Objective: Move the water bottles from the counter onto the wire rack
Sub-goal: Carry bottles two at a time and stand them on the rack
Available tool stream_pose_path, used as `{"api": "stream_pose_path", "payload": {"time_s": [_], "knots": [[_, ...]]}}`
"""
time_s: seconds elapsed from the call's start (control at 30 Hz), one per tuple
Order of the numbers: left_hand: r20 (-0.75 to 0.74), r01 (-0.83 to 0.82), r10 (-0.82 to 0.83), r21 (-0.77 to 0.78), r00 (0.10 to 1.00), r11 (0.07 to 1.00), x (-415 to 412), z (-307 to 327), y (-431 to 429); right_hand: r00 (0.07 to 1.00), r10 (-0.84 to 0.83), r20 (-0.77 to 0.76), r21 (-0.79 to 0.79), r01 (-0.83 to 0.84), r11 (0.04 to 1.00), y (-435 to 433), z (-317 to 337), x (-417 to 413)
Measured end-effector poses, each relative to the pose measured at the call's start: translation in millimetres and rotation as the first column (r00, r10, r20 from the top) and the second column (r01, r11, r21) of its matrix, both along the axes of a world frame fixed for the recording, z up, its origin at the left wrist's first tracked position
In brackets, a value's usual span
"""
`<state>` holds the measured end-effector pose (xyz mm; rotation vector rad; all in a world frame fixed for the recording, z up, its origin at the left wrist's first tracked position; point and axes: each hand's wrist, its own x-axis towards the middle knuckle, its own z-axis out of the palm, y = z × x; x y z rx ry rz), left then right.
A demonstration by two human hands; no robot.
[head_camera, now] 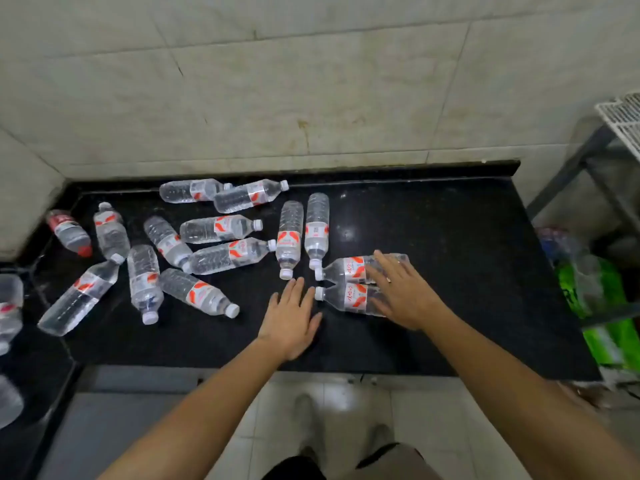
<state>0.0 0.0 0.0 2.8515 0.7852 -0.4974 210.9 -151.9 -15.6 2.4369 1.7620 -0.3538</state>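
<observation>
Several clear water bottles with red-and-white labels lie scattered on the black counter (450,244). Two of them lie side by side near the front, caps pointing left: an upper bottle (349,269) and a lower bottle (349,298). My right hand (401,292) lies flat across both bottles, fingers spread and not closed around them. My left hand (289,317) hovers open just left of their caps, holding nothing. A corner of the white wire rack (621,116) shows at the far right edge, above counter height.
Two bottles (289,237) lie nearly upright in the view just behind my left hand. A red-capped bottle (67,232) lies at the far left. Green packaging (595,299) sits right of the counter. A tiled wall backs the counter.
</observation>
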Motion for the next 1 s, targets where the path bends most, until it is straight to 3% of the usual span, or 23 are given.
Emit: {"api": "stream_pose_path", "payload": {"time_s": [0.13,0.2,0.27,0.43,0.63,0.83,1.0], "knots": [[0.022,-0.262,0.278,-0.263,0.96,0.928,17,-40,3,0.998,-0.065,-0.005,-0.042,0.065,0.997,17,-17,9],[-0.027,-0.428,0.488,-0.526,0.872,0.735,33,-58,5,0.995,-0.091,-0.032,-0.072,0.088,0.993,25,-24,14],[-0.125,-0.497,0.593,-0.695,0.796,0.52,51,-71,12,0.994,-0.101,-0.034,-0.131,0.095,0.987,31,-27,19],[-0.229,-0.56,0.693,-0.773,0.684,0.298,80,-93,23,0.985,-0.171,-0.018,-0.186,0.165,0.969,45,-39,34],[-0.206,-0.515,0.692,-0.812,0.692,0.274,80,-110,23,0.989,-0.146,-0.013,-0.184,0.141,0.973,62,-54,41],[-0.21,-0.467,0.78,-0.876,0.589,0.117,86,-115,19,0.993,-0.101,-0.055,-0.098,0.095,0.991,53,-63,58],[-0.077,-0.444,0.802,-0.862,0.592,0.244,115,-106,4,0.923,-0.369,-0.11,-0.022,0.368,0.929,15,-64,53]]}}
